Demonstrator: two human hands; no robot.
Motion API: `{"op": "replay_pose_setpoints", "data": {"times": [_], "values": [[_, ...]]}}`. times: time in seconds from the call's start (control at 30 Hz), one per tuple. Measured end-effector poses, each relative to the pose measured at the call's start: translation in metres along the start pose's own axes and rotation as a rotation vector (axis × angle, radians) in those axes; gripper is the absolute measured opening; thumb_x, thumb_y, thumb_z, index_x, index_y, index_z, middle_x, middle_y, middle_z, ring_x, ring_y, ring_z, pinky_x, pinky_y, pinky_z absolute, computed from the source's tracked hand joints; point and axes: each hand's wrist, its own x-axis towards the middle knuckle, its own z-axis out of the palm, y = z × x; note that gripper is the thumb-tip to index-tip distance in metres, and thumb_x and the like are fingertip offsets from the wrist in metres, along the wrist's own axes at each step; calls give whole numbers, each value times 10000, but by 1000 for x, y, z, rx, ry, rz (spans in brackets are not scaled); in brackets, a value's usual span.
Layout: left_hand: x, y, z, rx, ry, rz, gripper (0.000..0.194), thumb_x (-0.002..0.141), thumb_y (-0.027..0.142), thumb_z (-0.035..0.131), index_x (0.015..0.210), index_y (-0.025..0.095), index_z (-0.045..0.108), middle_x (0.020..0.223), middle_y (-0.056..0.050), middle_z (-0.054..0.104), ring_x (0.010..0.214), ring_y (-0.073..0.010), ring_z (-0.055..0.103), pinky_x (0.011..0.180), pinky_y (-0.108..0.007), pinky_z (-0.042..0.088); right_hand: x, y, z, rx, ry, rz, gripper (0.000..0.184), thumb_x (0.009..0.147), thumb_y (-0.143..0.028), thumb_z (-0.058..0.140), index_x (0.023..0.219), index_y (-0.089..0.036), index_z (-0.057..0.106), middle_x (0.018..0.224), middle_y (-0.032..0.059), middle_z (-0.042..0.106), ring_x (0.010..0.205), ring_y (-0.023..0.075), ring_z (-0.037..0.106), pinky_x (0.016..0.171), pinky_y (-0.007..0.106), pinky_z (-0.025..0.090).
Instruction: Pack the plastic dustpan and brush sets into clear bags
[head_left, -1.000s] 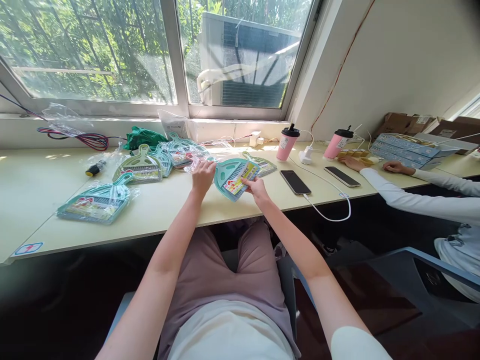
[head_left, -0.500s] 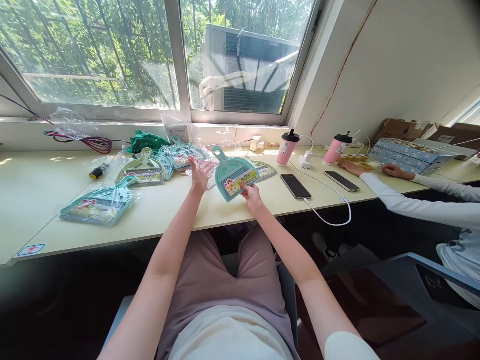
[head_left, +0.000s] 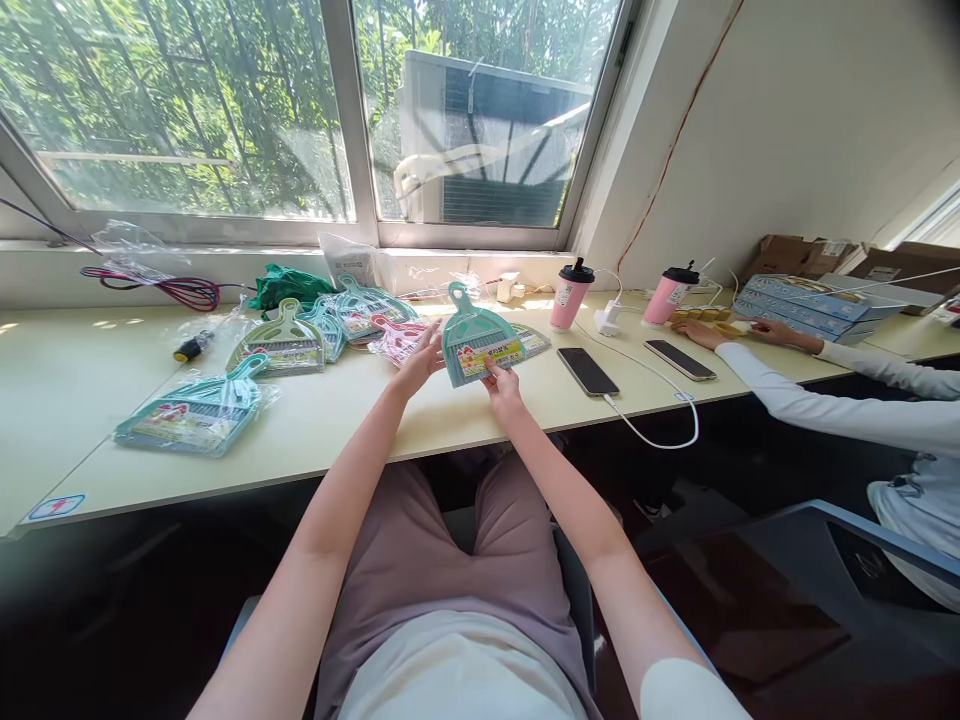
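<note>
My right hand (head_left: pixel 504 390) grips the lower edge of a mint-green mini dustpan and brush set (head_left: pixel 480 338) with a printed label, raised over the table. At the set's left side is my left hand (head_left: pixel 420 364), fingers stretched out toward its edge; whether they touch it I cannot tell. Behind that hand lies a pink set (head_left: pixel 394 340), partly covered. An olive-green set (head_left: pixel 279 342) and mint sets (head_left: pixel 367 305) rest farther back. One more mint set (head_left: pixel 193 408) in clear wrap lies at the left. Another set (head_left: pixel 534 340) shows partly behind the held one.
Right of my hands lie two phones (head_left: pixel 588 372), one plugged into a white cable (head_left: pixel 660 440), and two pink cups (head_left: pixel 571 298). A co-worker's hands (head_left: pixel 697 334) are by blue boxes (head_left: pixel 802 308). A screwdriver-like tool (head_left: pixel 193 346), a green bag (head_left: pixel 289 288) and cables (head_left: pixel 184 288) lie left.
My left hand has moved right and turned, coming up to the held set's left edge. The held set has shifted slightly right and become more upright, uncovering more of the pink set.
</note>
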Motion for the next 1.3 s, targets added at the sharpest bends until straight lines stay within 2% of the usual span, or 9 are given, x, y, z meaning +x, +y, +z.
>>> {"op": "replay_pose_setpoints", "data": {"times": [0.17,0.3,0.4,0.53,0.7,0.87,1.0,1.13,1.3], "values": [[-3,3,-1,149,-107,-104,876,751,747,802,1470,284,612,1287,-118,738,1078,-303,741,945,-442,587,3,-3,-3,10,-44,-31,372,808,-175,856,1148,-194,707,1057,51,818,1033,206,790,896,324,695],[-2,5,2,59,-214,-117,815,734,773,793,1364,266,688,1261,-126,751,1245,-359,675,1098,-530,491,6,-10,-4,62,-95,-73,343,814,-149,829,1129,-194,700,1123,51,808,1108,200,774,951,312,676],[1,10,-3,-134,-55,-43,788,835,872,570,1336,277,695,1326,-109,730,1365,-360,595,1116,-532,477,5,-11,-7,54,-154,-55,281,817,-139,805,1070,-202,701,1143,45,807,1157,204,760,983,330,665],[-3,23,-10,-369,182,49,809,951,821,371,1462,236,600,1405,-130,685,1382,-351,582,1090,-529,503,-2,-3,-9,-105,-245,89,272,746,-140,865,965,-190,712,1029,53,825,1099,249,778,946,387,676],[-9,26,-2,-542,91,-17,857,993,798,259,1543,202,536,1411,-141,691,1352,-375,608,1137,-558,470,-8,8,-2,-212,-242,177,300,683,-126,915,902,-162,714,920,70,820,1027,265,789,933,405,671],[-1,13,12,-575,30,-174,800,985,783,366,1487,204,595,1317,-115,748,1313,-383,643,1162,-553,465,-9,6,9,-127,-184,104,230,765,-127,861,933,-177,712,1009,68,818,1086,246,777,983,388,659],[1,11,12,-524,-80,-239,837,966,802,378,1516,203,574,1380,-119,722,1380,-384,602,1206,-544,422,-8,2,10,-45,-109,0,360,774,-181,873,1093,-201,707,1087,47,813,1120,215,768,987,342,658],[-5,15,13,-267,-64,-84,823,873,817,575,1468,250,614,1333,-104,741,1357,-397,614,1151,-526,483,-6,2,7,-31,-17,-18,435,767,-194,882,1161,-200,698,1101,51,810,1081,202,775,937,322,676],[-11,13,25,145,26,122,1000,658,464,944,1539,284,506,1338,-101,698,1367,-354,585,1137,-466,497,-6,6,8,-35,32,-35,392,779,-156,854,1138,-206,707,1045,35,812,1012,183,781,885,307,684]]}}
